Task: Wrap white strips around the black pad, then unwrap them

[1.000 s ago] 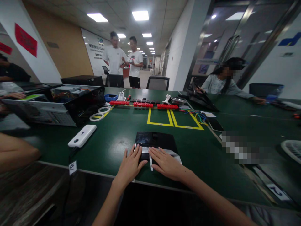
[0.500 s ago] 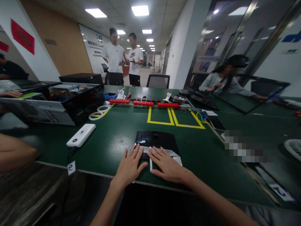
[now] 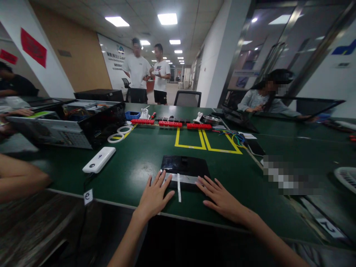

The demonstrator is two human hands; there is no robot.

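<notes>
A glossy black panel (image 3: pixel 185 164) lies flat on the green table in front of me. A silver-grey strip (image 3: pixel 185 178) runs across its near part, and a narrow white strip (image 3: pixel 179 188) crosses that and hangs over the near edge onto the table. My left hand (image 3: pixel 155 193) rests palm down, fingers spread, with its fingertips on the panel's left end. At the right end my right hand (image 3: pixel 219 196) lies flat too, fingers apart, its fingertips on the silver-grey strip. Neither hand grips anything.
An opened computer case (image 3: pixel 69 124) stands at left, near a white power bank (image 3: pixel 99 160) with a cable. Red strips (image 3: pixel 170 124) and yellow tape outlines (image 3: pixel 191 147) lie ahead. A phone (image 3: pixel 255 147) is at right. A bare arm (image 3: pixel 22 174) of another person reaches in at left.
My right hand has slid right along the silver-grey strip to the panel's right end, uncovering the strip's middle and the white strip. My left hand has stayed in place.
</notes>
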